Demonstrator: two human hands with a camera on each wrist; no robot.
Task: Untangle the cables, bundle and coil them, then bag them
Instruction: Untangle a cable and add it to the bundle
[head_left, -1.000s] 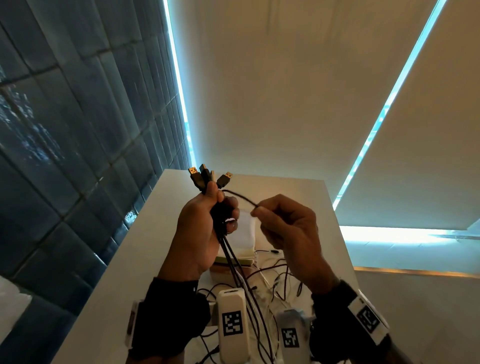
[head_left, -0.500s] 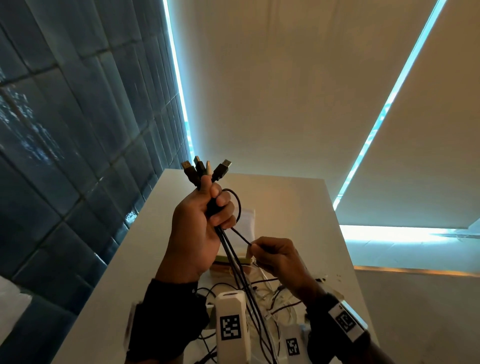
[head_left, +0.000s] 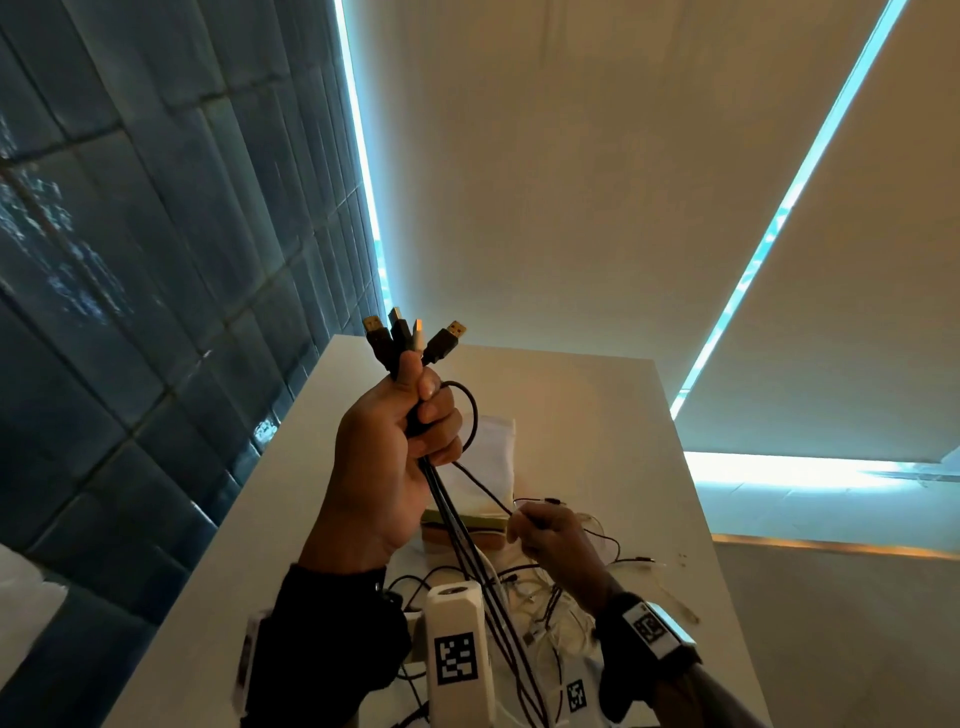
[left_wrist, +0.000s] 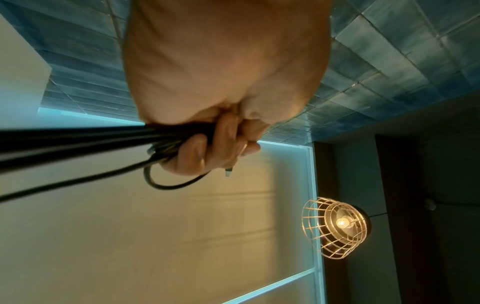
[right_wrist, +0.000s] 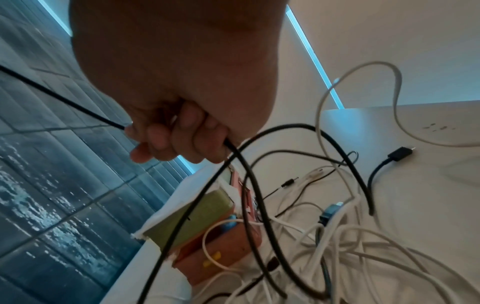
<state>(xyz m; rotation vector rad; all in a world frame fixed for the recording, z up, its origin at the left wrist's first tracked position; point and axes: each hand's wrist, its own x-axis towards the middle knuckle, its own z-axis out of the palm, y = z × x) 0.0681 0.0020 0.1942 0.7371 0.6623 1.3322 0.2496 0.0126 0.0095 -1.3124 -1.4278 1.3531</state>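
Note:
My left hand (head_left: 400, 441) is raised above the table and grips a bunch of black cables (head_left: 457, 525), their USB plugs (head_left: 410, 335) sticking up above the fist. The left wrist view shows its fingers (left_wrist: 205, 152) curled round the black cables (left_wrist: 78, 142). One thin black cable (head_left: 475, 421) loops from that fist down to my right hand (head_left: 545, 530), which is low near the table and grips it in its curled fingers (right_wrist: 182, 139). A tangle of white and black cables (right_wrist: 337, 236) lies on the table under the right hand.
The white table (head_left: 597, 415) runs beside a blue tiled wall (head_left: 130, 260). A green and orange box (right_wrist: 207, 230) on white cloth lies beside the tangle. A loose black plug (right_wrist: 400, 153) lies to the right. A cage lamp (left_wrist: 335, 227) hangs overhead.
My right hand slid down along the thin black cable, from level with the left fist to near the table. The left hand rose a little with its bunch.

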